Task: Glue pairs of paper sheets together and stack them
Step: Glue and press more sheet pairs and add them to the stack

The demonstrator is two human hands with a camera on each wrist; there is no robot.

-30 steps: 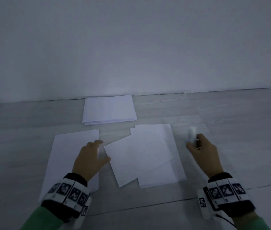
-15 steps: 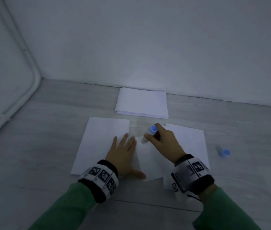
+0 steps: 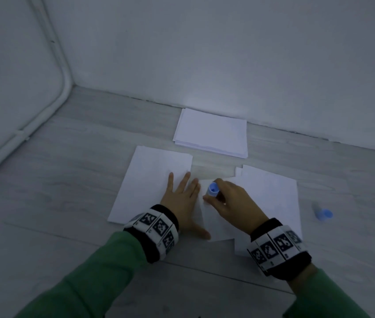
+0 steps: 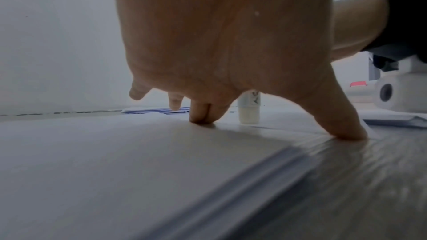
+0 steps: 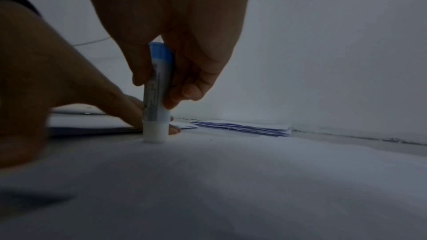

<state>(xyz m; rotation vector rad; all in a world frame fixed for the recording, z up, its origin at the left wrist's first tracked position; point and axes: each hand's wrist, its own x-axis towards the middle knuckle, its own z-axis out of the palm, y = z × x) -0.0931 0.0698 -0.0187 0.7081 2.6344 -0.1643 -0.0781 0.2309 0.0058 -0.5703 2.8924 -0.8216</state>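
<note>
My right hand (image 3: 227, 200) grips a glue stick (image 3: 212, 190) (image 5: 157, 98) upright, its white tip pressed on the near left part of a loose white sheet (image 3: 218, 228) (image 5: 231, 180). That sheet lies over another sheet (image 3: 271, 193). My left hand (image 3: 184, 196) lies flat with straight fingers, palm on a paper stack (image 3: 147, 180) (image 4: 115, 161), thumb (image 4: 346, 127) at the glued sheet's left edge. In the left wrist view the glue stick (image 4: 249, 110) shows behind the fingers. A thicker paper stack (image 3: 211, 131) (image 5: 242, 127) lies by the wall.
The blue glue cap (image 3: 323, 213) lies on the grey wood floor (image 3: 55, 203) to the right of the sheets. A white wall (image 3: 204, 53) runs behind, and a second wall with a pipe (image 3: 65, 72) closes the left side.
My right hand carried the uncapped glue stick from the right onto the middle sheet and now presses it down. The left hand flattened. The cap now lies on the floor. The head view swung left.
</note>
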